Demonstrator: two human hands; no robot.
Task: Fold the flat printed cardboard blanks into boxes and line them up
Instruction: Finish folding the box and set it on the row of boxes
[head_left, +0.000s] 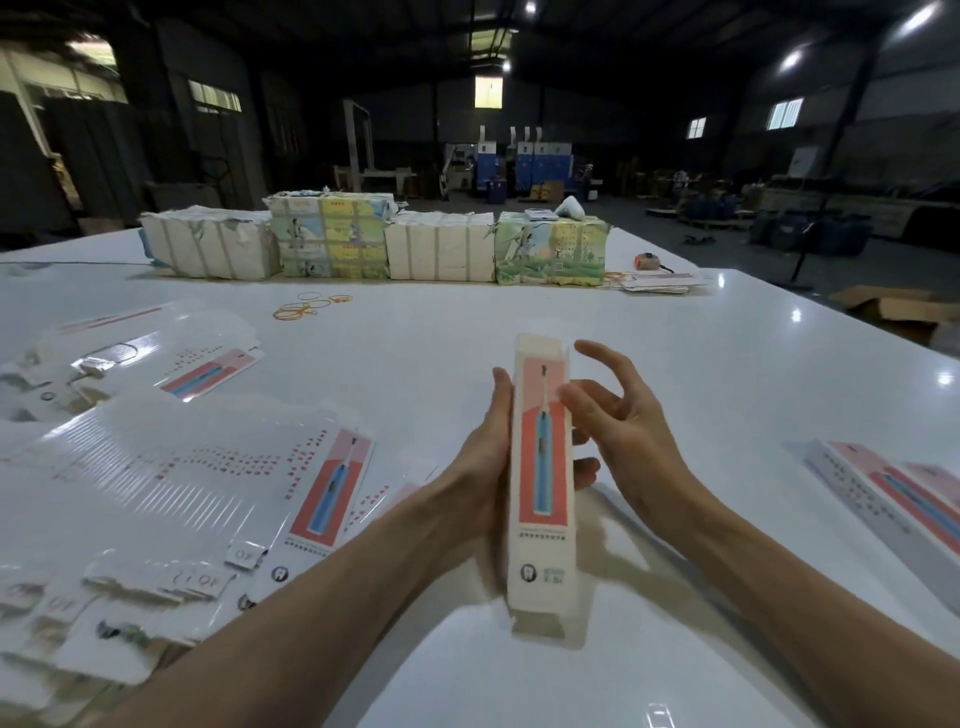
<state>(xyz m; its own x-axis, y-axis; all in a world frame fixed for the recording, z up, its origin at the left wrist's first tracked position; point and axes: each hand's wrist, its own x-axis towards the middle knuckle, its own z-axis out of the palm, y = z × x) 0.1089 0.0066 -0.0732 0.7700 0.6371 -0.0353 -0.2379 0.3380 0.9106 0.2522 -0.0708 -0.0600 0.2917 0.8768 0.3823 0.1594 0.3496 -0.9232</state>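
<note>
A long narrow box (543, 483), white with a pink panel and a blue toothbrush picture, is held up above the white table (441, 353), both ends unclosed. My left hand (485, 462) grips its left side, fingers wrapped behind and showing at the right edge. My right hand (623, 415) hovers at the box's right side with fingers spread and loosely bent; I cannot tell whether its thumb touches the box. A fanned pile of flat printed blanks (208, 483) lies to the left. Folded boxes (893, 493) lie at the right edge.
Wrapped bundles of printed stock (374, 244) line the far side of the table. Loose rubber bands (311, 305) lie in front of them. A tape measure (647, 261) and a few flat blanks (660, 283) sit at the far right. The table's right edge runs diagonally.
</note>
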